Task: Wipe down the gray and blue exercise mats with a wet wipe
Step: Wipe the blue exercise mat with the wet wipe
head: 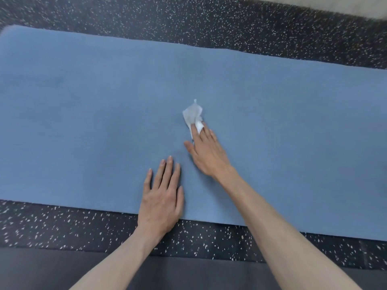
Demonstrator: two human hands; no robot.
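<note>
1. Head view: blue mat lies flat across a black speckled floor; gray mat edge along the bottom of frame.
2. Right hand near mat centre, straight fingers pressing a crumpled white wet wipe onto the blue mat.
3. Left hand flat, fingers straight and slightly spread, palm over the mat's near edge, holding nothing.

Both forearms are bare to the frame's edge (no sleeves showing), with left hand and right hand ungloved.
</note>
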